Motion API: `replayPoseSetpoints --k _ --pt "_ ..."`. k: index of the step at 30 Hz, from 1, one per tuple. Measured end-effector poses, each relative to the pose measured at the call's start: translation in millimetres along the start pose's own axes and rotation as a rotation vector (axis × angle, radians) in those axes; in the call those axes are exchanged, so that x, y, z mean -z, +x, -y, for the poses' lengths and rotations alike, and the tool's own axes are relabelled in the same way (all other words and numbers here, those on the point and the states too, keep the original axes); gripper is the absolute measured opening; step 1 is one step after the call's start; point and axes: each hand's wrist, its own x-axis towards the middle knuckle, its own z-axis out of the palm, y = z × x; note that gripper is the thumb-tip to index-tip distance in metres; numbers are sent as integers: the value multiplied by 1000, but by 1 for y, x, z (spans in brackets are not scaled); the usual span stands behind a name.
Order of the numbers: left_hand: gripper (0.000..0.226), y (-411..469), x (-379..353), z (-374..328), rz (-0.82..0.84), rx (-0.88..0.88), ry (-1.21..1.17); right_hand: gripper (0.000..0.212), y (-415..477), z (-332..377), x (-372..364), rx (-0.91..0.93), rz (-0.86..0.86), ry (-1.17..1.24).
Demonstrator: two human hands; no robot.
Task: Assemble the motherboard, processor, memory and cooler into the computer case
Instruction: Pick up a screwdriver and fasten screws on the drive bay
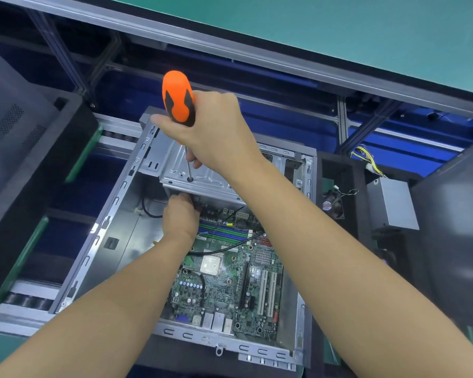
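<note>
Roller conveyor (28, 298) carries open PC case (112, 241) w/ motherboard (230, 282)

Bare grey sheet-metal computer case (112, 238), dull satin. Green fibreglass-looking motherboard (230, 290), matt, with shiny metal processor lid (210, 264). Smooth orange-and-black plastic-handled screwdriver (178, 98), bright steel shaft. Matt teal table (339, 31).

The left hand (181, 214) hides its fingers under the drive cage (200, 178); screwdriver (178, 98) tip unseen

Bright, even overhead lighting; shadows soft. Mild glare on the metal drive cage (202, 170). Wide-angle distortion bends the frame edges. Forearms and periphery slightly soft; centre sharp.
</note>
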Motion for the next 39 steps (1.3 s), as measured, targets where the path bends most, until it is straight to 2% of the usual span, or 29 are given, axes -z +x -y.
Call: replayPoseSetpoints --k 3,8,12,14,24,27,31,35,39 --pt "12 0 1 -1 22 -2 20 39 -1 0 2 -42 -26 25" --pt "11 0 2 0 22 0 17 39 3 9 -1 15 71 -81" --pt "13 0 4 -1 26 0 28 30 7 6 5 5 122 -142" --pt "14 1 3 -1 27 -1 16 35 7 4 10 -6 126 -145" --pt "5 -1 5 -3 10 9 -42 51 0 6 -2 88 -36 -156" --pt "15 0 6 -2 11 2 -28 49 -4 5 -10 113 -122 -115" --pt "15 2 8 -1 8 -2 -18 41 -6 2 -10 68 -189 -8" --pt "22 2 9 4 9 -26 -21 39 -4 1 -5 15 -129 50" --pt "24 2 10 4 -1 -12 -11 41 -1 8 6 -12 24 23"
